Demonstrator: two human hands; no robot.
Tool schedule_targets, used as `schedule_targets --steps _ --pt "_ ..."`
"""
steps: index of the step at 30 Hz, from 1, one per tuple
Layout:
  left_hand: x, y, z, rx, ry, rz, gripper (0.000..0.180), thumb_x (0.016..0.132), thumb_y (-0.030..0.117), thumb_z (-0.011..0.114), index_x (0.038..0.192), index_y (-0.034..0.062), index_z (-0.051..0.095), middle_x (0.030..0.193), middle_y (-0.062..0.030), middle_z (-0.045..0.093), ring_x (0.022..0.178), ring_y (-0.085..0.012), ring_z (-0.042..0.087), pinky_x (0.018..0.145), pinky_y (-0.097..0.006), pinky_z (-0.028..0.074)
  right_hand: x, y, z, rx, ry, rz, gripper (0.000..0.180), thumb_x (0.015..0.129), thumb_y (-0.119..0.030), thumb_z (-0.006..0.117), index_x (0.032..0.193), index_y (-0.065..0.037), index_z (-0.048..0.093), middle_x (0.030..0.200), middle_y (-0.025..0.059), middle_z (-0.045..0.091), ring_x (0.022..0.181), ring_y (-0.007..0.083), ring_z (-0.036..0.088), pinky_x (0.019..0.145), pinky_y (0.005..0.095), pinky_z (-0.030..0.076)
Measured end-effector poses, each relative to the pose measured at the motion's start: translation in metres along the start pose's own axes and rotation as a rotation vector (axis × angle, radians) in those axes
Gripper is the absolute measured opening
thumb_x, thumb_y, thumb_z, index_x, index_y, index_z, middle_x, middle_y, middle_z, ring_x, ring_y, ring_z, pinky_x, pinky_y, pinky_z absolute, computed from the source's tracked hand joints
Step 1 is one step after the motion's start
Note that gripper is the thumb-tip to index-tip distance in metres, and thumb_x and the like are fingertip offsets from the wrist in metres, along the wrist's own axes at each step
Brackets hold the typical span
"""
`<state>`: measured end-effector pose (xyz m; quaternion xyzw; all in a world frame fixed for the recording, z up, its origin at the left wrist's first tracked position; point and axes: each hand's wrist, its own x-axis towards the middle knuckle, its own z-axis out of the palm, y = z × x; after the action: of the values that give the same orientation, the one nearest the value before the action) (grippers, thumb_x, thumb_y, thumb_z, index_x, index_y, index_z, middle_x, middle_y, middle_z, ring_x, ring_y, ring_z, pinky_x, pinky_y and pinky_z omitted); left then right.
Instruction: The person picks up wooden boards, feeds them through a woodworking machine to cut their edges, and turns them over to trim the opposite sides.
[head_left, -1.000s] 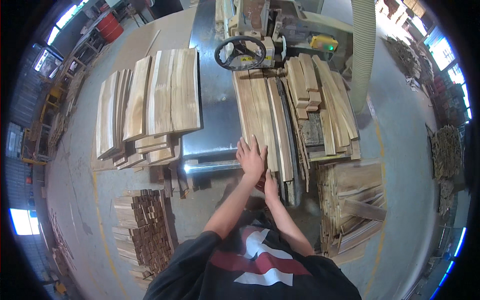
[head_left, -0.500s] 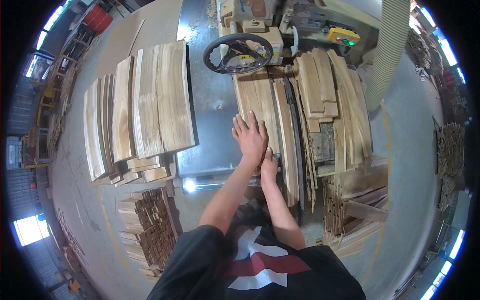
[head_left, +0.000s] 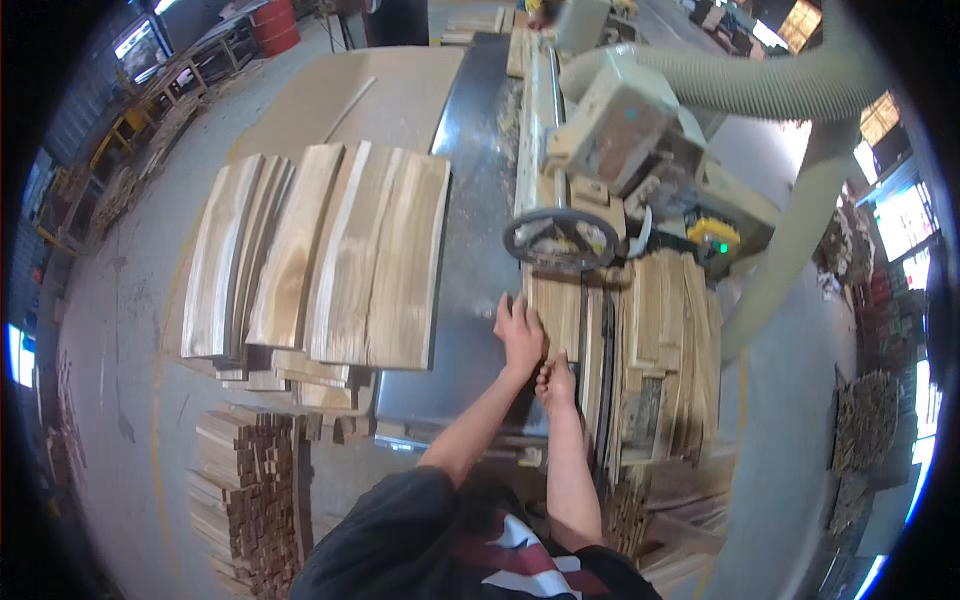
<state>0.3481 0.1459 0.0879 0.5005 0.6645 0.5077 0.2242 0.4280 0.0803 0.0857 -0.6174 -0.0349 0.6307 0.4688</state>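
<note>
Your left hand (head_left: 520,335) lies flat, fingers spread, palm down on the near end of a pale wooden board (head_left: 557,318); it presses on the board rather than closing round it; your right hand (head_left: 557,383) sits just behind it at the board's near edge, fingers curled, but you cannot tell whether they close on the wood or only push against it; the board is light tan with darker grain streaks, long and narrow, lying flat on the grey steel machine table (head_left: 470,250) and running away from you beneath the black handwheel (head_left: 560,240); to its right, touching, stands a stack of similar boards on edge (head_left: 665,350); across the table to your left, well apart, wide slabs (head_left: 330,255) with cream edges and brown centres lie side by side; a ribbed dust hose (head_left: 790,95) arches over the machine; short offcuts (head_left: 250,490) are piled on the floor at lower left
</note>
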Motion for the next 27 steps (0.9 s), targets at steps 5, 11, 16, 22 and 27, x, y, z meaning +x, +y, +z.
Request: schedule_targets --steps 5,11,16,22,27 --pt "-0.018 -0.036 -0.066 -0.192 -0.357 0.351 0.025 0.093 0.009 0.060 0.116 -0.0012 0.062 0.135 -0.0265 0.050 0.125 -0.0439 0.050 0.105 -0.046 0.042 0.029 -0.025 0.005 -0.117 0.018 -0.035 0.048 0.100 -0.057 0.048 0.084 -0.012 0.053 0.065 -0.0016 0.049 0.049 0.0091 0.044 0.039 0.0216 0.029" --pt "-0.003 -0.045 -0.121 -0.253 -0.660 0.283 0.027 0.092 0.014 0.064 0.114 -0.0011 0.064 0.122 -0.0230 0.063 0.114 -0.0345 0.062 0.098 -0.040 0.049 0.060 -0.055 0.030 -0.036 0.084 0.022 0.050 0.100 -0.056 0.046 0.081 -0.011 0.054 0.064 -0.0018 0.050 0.047 0.0093 0.045 0.037 0.0220 0.027" --pt "0.070 -0.036 -0.102 -0.327 -0.578 -0.236 0.048 0.093 0.018 0.064 0.134 -0.0030 0.052 0.117 -0.0235 0.066 0.116 -0.0299 0.063 0.098 -0.037 0.048 0.067 -0.054 0.054 -0.177 0.225 -0.152 0.052 0.102 -0.055 0.042 0.083 -0.009 0.056 0.061 0.0003 0.053 0.045 0.0108 0.046 0.037 0.0240 0.030" --pt "0.236 -0.025 -0.104 -0.236 -0.268 -0.072 0.053 0.090 0.022 0.069 0.137 0.0027 0.053 0.106 -0.0192 0.069 0.100 -0.0269 0.067 0.088 -0.037 0.052 0.043 0.004 0.048 -0.340 0.283 -0.787 0.043 0.104 -0.038 0.048 0.082 -0.002 0.058 0.057 0.0090 0.057 0.047 0.0220 0.056 0.046 0.0364 0.043" --pt "0.390 -0.055 -0.116 0.004 -0.043 0.261 0.059 0.084 0.029 0.074 0.133 0.0003 0.055 0.128 -0.0249 0.059 0.120 -0.0383 0.055 0.104 -0.046 0.042 0.033 0.014 0.066 -1.186 0.412 -1.031 0.028 0.099 -0.022 0.054 0.083 -0.001 0.061 0.077 0.0194 0.067 0.073 0.0431 0.064 0.065 0.0507 0.050"
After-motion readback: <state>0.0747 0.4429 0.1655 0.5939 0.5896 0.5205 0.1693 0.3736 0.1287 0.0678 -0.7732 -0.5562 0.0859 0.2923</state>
